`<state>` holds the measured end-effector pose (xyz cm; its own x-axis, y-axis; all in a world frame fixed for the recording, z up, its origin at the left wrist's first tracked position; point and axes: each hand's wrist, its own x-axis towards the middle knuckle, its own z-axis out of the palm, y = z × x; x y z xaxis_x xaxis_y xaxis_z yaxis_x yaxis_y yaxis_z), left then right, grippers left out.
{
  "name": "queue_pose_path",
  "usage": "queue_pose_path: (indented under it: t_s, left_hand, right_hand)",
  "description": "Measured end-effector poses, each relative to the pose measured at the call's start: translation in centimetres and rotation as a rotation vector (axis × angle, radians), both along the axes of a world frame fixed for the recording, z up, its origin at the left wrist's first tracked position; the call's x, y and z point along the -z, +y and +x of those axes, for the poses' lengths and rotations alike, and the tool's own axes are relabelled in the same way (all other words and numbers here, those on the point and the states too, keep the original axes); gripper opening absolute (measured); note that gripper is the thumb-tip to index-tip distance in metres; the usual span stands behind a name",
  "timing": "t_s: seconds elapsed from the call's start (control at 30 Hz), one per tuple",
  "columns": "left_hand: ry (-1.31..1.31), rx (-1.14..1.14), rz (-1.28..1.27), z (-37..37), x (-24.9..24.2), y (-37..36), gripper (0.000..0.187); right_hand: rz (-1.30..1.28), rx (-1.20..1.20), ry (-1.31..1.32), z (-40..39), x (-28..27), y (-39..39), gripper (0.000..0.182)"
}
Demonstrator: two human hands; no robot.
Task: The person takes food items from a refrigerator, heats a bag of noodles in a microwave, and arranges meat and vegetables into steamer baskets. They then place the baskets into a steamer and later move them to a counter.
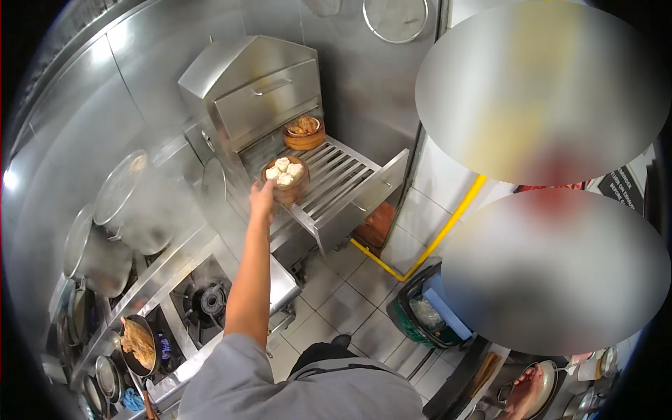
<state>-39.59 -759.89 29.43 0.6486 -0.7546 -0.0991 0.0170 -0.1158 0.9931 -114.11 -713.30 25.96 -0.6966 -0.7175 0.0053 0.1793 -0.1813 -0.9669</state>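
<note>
My left hand (262,200) reaches forward at the end of a stretched arm, its thumb at the rim of a small round bamboo steamer basket (290,194). It grips the near side of this basket; the fingers beneath are mostly hidden. Several white buns (285,170) sit inside. The basket overlaps the left edge of a slatted metal drawer (348,175), pulled out from a steel steamer cabinet (269,91). Behind it on the slats stands another basket (304,142) with brown food in a dish. My right hand is out of view.
Steaming large pots (143,210) and a gas burner (212,299) line the left. A frying pan (149,371) holding browned food sits beside a blue flame. A lined bin (413,315) stands right of the tiled floor. Another person's hand (526,394) is over a pan at bottom right.
</note>
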Motion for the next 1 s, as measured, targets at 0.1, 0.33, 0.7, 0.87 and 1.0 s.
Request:
queue_pose_path:
  t_s: [0.1,0.33,0.7,0.87,1.0]
  left_hand:
    - [0.327,0.195,-0.036,1.8,0.7,1.9,0.064]
    - [0.445,0.193,0.002,5.1,5.1,18.9,0.044]
    - [0.352,0.568,0.22,-19.2,9.2,29.1,0.048]
    - [0.336,1.152,0.263,-34.5,7.3,26.2,0.052]
    - [0.014,1.613,0.171,-44.1,7.8,25.4,0.056]
  right_hand:
    - [-0.039,-0.04,-0.018,0.1,0.3,-0.5,0.033]
    - [-0.041,-0.19,-0.177,5.5,1.0,-1.4,0.027]
    - [0.257,-0.935,-0.081,18.2,5.1,-10.2,0.051]
    - [0.229,-0.703,-0.012,13.9,3.6,-9.7,0.063]
    - [0.386,-0.477,0.169,8.7,5.5,-3.2,0.074]
